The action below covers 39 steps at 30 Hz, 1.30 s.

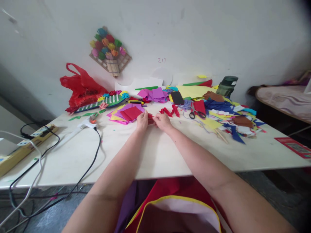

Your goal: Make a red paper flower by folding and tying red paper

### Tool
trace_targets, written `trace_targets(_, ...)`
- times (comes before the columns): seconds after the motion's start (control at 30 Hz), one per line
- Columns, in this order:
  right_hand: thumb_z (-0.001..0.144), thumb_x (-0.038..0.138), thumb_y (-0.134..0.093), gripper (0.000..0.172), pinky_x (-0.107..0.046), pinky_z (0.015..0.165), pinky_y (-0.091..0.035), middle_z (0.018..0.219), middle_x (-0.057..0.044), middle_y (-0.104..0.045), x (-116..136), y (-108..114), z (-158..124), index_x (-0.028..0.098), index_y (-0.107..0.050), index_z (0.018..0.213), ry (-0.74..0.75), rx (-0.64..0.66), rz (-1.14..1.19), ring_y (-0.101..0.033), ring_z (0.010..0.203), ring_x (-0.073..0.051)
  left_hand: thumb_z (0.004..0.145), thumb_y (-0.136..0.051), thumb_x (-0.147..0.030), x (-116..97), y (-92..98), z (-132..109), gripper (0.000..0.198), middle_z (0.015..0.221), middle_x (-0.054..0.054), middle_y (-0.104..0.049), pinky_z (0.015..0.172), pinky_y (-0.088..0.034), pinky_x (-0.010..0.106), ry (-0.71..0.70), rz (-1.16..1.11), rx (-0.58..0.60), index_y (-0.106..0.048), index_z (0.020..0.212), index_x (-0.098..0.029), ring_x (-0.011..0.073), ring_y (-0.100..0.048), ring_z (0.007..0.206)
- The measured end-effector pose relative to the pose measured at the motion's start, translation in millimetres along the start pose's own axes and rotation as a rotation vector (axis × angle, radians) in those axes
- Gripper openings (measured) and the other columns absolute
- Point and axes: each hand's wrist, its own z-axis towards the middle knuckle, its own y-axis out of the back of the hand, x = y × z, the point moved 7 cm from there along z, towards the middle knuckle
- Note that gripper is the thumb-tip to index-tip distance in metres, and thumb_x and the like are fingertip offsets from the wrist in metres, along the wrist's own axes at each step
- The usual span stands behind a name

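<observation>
My left hand [142, 121] and my right hand [162, 122] meet over the middle of the white table [155, 155]. Both are closed in a pinch on a small piece of red paper [151, 118] held between them. Just behind my left hand lies a stack of square coloured papers [126, 114], red on top of purple, yellow and pink. Folded red paper bits [169, 111] lie behind my right hand, and black-handled scissors [197, 113] rest a little further right.
A heap of paper scraps [228, 115] covers the right part. A black phone [177, 97], a green bottle [227, 85], a red plastic bag [81, 86], a glue gun [87, 122] with black cable and a power strip [29, 142] lie around. Paper flowers [109, 48] hang on the wall.
</observation>
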Motion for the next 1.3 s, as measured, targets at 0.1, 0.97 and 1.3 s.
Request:
trace_targets(0.1, 0.080, 0.028, -0.047, 0.020, -0.024, 0.052, -0.046, 0.054, 0.000, -0.061, -13.2, -5.1, 2.4, 0.017, -0.056, 0.065, -0.130, 0.047, 0.374, -0.056, 0.046, -0.012, 0.070, -0.055, -0.054, 3.2, -3.4, -1.9, 0.039, 0.052, 0.002, -0.056, 0.051, -0.045, 0.026, 0.079, -0.161, 0.070, -0.050, 0.071, -0.015, 0.0147, -0.057, 0.049)
trace_targets(0.97, 0.080, 0.020, -0.054, 0.019, -0.015, 0.032, -0.033, 0.040, 0.002, -0.056, -12.2, -6.9, -3.7, 0.013, -0.052, 0.062, -0.243, 0.230, 0.651, -0.045, 0.029, -0.006, 0.057, -0.072, -0.040, 0.3, 8.0, 5.9, 0.037, 0.056, 0.006, -0.063, 0.053, -0.048, 0.026, 0.005, -0.186, 0.082, -0.045, 0.059, -0.015, 0.0143, -0.061, 0.050)
trace_targets(1.3, 0.079, 0.021, -0.052, 0.020, -0.015, 0.036, -0.037, 0.046, 0.001, -0.059, -14.6, -9.6, 1.3, 0.015, -0.052, 0.060, -0.176, 0.177, 0.428, -0.050, 0.034, -0.007, 0.055, -0.073, -0.041, -0.1, 10.9, 5.6, 0.038, 0.047, 0.002, -0.057, 0.051, -0.046, 0.024, 0.003, -0.144, 0.047, -0.046, 0.057, -0.014, 0.0128, -0.058, 0.046)
